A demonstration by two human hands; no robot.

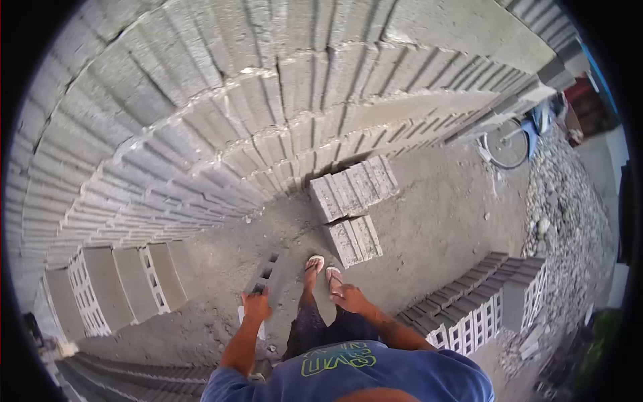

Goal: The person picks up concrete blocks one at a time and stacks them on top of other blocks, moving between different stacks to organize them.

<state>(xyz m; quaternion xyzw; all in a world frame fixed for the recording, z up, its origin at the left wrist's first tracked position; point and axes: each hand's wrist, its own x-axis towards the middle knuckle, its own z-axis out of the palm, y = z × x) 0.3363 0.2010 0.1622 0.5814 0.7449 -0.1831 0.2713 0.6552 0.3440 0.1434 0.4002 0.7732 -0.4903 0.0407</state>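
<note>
My left hand point(256, 305) is closed on the near end of a grey hollow concrete block point(266, 270), whose row of dark holes faces up. Part of the block's near end is hidden behind the hand. My right hand point(351, 299) is in front of my right thigh, close above a sandalled foot point(333, 273). Its fingers look loosely apart, with nothing visible in them. Just beyond my feet, a small stack of concrete blocks point(353, 241) stands beside a larger stack point(355, 187).
A tall wall of stacked blocks point(254, 100) curves across the far side. More blocks stand in rows at the left point(127, 285) and right point(482, 305). Gravel point(569, 201) and a bicycle wheel point(507, 144) are at the far right. The ground point(449, 208) is dusty.
</note>
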